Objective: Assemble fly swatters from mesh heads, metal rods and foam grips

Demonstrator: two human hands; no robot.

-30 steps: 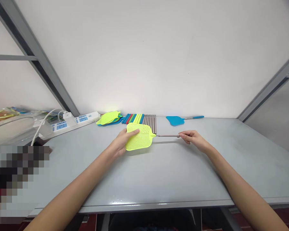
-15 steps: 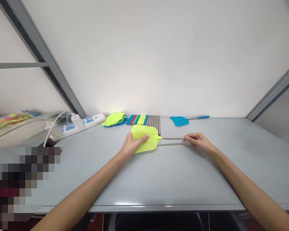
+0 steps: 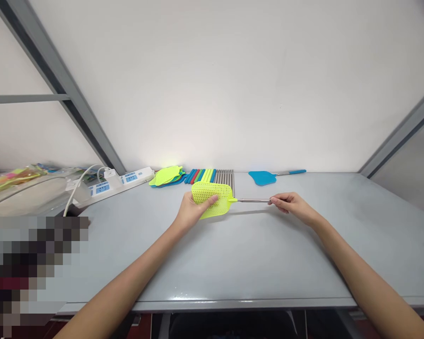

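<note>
My left hand [image 3: 192, 209] grips a yellow-green perforated fly swatter head [image 3: 221, 207], thumb on its face and the other fingers hidden behind. A thin metal rod [image 3: 254, 200] runs rightward from the head's neck. The rod's far end is pinched between the thumb and fingers of my right hand [image 3: 288, 206]. Both pieces are held just above the grey table [image 3: 247, 259]. Behind them lie a row of metal rods [image 3: 225, 177], a row of coloured handle grips [image 3: 200, 176] and a pile of swatter heads [image 3: 167, 175].
A blue fly swatter [image 3: 263, 177] with a metal shaft and blue grip lies at the back right. At the left are a white power strip [image 3: 137, 176] with plugs and cables, and plastic bags [image 3: 24, 181]. A white wall [image 3: 233, 94] rises behind the table.
The swatter head and rod are slightly higher in view, and the head's face is tilted a little more. Both hands keep their hold.
</note>
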